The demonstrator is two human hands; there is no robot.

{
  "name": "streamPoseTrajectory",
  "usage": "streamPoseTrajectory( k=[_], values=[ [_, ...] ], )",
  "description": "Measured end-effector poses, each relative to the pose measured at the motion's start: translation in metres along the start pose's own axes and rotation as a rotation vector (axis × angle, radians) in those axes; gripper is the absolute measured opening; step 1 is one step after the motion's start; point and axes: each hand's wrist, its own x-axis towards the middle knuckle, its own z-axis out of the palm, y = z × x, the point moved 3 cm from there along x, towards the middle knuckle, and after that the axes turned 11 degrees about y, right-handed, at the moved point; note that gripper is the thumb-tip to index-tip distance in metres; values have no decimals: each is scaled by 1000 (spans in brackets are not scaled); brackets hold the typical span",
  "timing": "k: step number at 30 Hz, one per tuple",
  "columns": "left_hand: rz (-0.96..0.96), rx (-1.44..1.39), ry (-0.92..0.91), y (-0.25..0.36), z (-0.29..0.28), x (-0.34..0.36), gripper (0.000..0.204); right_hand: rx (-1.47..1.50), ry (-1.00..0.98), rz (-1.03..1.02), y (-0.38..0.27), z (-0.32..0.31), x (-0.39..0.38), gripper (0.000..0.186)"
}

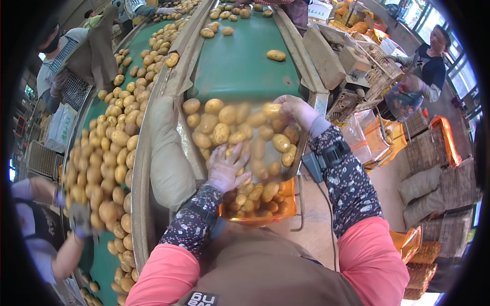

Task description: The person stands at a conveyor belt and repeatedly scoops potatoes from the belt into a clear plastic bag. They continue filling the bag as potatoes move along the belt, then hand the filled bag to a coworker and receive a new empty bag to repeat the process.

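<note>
Potatoes (221,133) lie heaped at the near end of the green conveyor belt (245,66), some smeared by motion. My left hand (227,168), in a thin pale glove, rests on the near left of this heap with its fingers spread. At the heap's far right, my right hand (300,112) has its fingers closed around a potato (271,110). Just below the heap, an orange mesh bag (260,219) stands open and holds more potatoes. A lone potato (276,55) sits farther up the belt.
To my left, a second green belt carries many potatoes (109,168); a co-worker's gloved hand (80,217) reaches over it. A stuffed cloth bag (171,153) lies along the frame between the belts. Crates (429,148) and sacks (421,184) stand at right, where another person stands.
</note>
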Motion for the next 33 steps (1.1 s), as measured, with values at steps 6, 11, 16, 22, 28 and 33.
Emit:
streamPoseTrajectory(
  k=[6, 11, 16, 22, 28, 33],
  values=[
    [183, -34, -45, 7, 4, -10, 61, 1033, -336, -71, 21, 33, -31, 44],
    [420, -143, -62, 9, 10, -6, 58, 1136, -328, 20, 23, 43, -32, 51],
    [38, 19, 320, 3, 7, 12, 57, 890, -42, 144, 31, 40, -31, 35],
    [33, -19, 94, 4, 9, 29, 53, 539, 183, 6, 40, 12, -41, 46],
    [45, -30, 88, 8, 4, 31, 50, -180, 1181, -900, -21, -139, -107, 55],
    [47, -28, 89, 7, 3, 32, 51, -1280, 1892, -632, -59, -280, -168, 59]
  ],
)
